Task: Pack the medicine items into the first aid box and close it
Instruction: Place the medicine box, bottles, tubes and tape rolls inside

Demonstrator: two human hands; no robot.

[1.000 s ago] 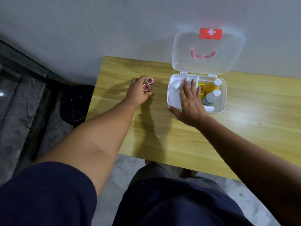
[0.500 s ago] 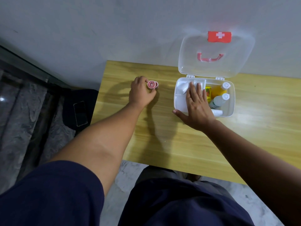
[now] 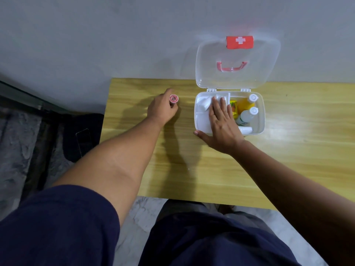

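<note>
A white first aid box (image 3: 261, 120) stands open on the wooden table (image 3: 288, 150), its clear lid (image 3: 265, 60) with a red cross latch leaning back against the wall. Inside lie two white-capped bottles (image 3: 247, 114), a yellow packet (image 3: 233, 107) and white items. My right hand (image 3: 221, 123) rests flat on the box's left inner tray, fingers spread, thumb on the table. My left hand (image 3: 163, 110) is to the left of the box, pinching small red-capped vials (image 3: 173, 98) at its fingertips, just above the table.
The table's left edge is near my left hand, and the grey wall runs right behind the table. A dark bag (image 3: 80, 135) lies on the floor to the left. My dark-clothed legs show below the table's front edge.
My left hand closed on the red-capped vials and turned them so they now appear stacked at its fingertips. My right hand stayed on the box tray.
</note>
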